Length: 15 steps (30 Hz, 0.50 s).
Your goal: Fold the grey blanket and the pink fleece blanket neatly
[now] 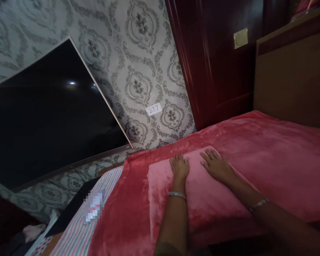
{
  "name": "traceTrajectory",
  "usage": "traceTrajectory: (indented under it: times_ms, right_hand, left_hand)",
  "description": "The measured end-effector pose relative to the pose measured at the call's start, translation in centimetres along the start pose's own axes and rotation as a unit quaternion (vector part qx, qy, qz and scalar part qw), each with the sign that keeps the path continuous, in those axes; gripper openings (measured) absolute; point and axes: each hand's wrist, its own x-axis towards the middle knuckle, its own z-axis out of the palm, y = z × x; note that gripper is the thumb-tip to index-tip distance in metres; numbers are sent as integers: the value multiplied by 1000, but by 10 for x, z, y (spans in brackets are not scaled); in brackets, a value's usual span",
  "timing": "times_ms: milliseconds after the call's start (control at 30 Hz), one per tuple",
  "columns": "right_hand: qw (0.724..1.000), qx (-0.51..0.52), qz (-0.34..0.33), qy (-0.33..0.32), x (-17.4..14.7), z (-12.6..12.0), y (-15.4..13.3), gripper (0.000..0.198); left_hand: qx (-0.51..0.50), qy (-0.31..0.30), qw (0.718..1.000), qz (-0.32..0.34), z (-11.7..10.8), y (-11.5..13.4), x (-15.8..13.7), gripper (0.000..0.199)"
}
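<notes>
A folded pink plush blanket (197, 181) lies flat on a larger red-pink plush cover (280, 156). My left hand (179, 165) rests palm down on its far left part, fingers spread. Near its far right corner my right hand (216, 164) also lies flat, with the fingers stretched out and apart. Neither hand grips anything. Both forearms reach in from the bottom edge, each with a bracelet at the wrist, and they hide parts of the folded blanket.
A striped sheet (77, 224) shows at the left, with a blurred packet (94, 207) on it. A large dark television (53, 113) stands against patterned wallpaper bearing a "277" label (154, 109). A brown panel (293, 78) rises at the right, beside dark red wood (218, 71).
</notes>
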Motion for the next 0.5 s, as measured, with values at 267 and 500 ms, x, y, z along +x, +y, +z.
traceTrajectory:
  times_ms: [267,500]
  right_hand:
    - [996,-84,-10,16,-2,16,5,50]
    - [997,-77,-8,13,-3,10,4,51]
  left_hand:
    - [11,44,999,9,9,-6,5,42]
    - [-10,92,989,111,5,-3,-2,42]
